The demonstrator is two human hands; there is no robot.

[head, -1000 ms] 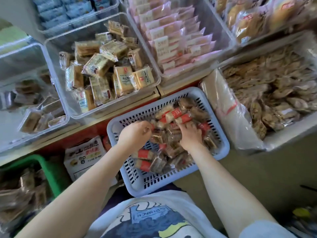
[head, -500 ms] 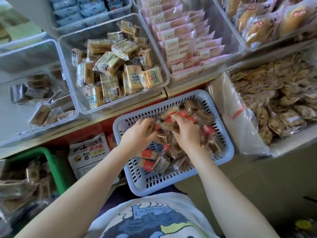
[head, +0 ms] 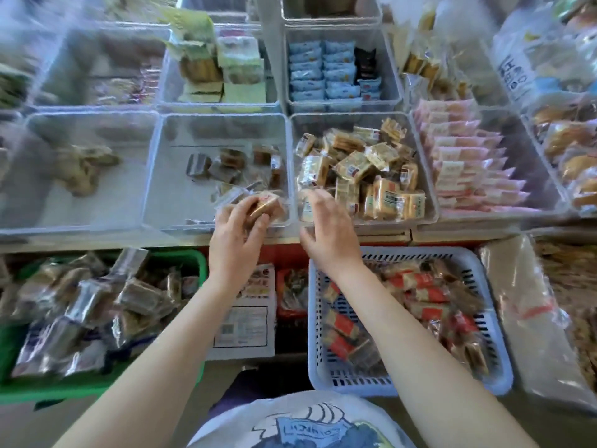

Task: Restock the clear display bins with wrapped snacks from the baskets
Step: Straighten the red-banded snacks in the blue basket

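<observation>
A wrapped snack (head: 266, 204), a tan block in clear crinkly film with a red mark on its label, sits in the left hand (head: 235, 241), pinched between thumb and curled fingers at the front right corner of a clear display bin (head: 168, 163). That bin is rigid see-through plastic with rounded corners and holds only a few dark, foil-edged packets scattered toward its right side. The left forearm reaches straight up from the bottom of the view, wrist level with the shelf edge.

The right hand (head: 329, 236) hovers just to the right, fingers spread and relaxed, holding nothing, its fingertips over the front wall of the neighbouring clear bin (head: 431, 202), which is heaped with yellowish square cakes in glossy wrappers.

Below the right forearm stands a pale blue slotted plastic basket (head: 494, 363) of brown snacks with red bands. At the left is a green basket (head: 200, 263) piled with shiny grey-brown packets. Between the two baskets lies a white printed carton (head: 245, 328).
</observation>
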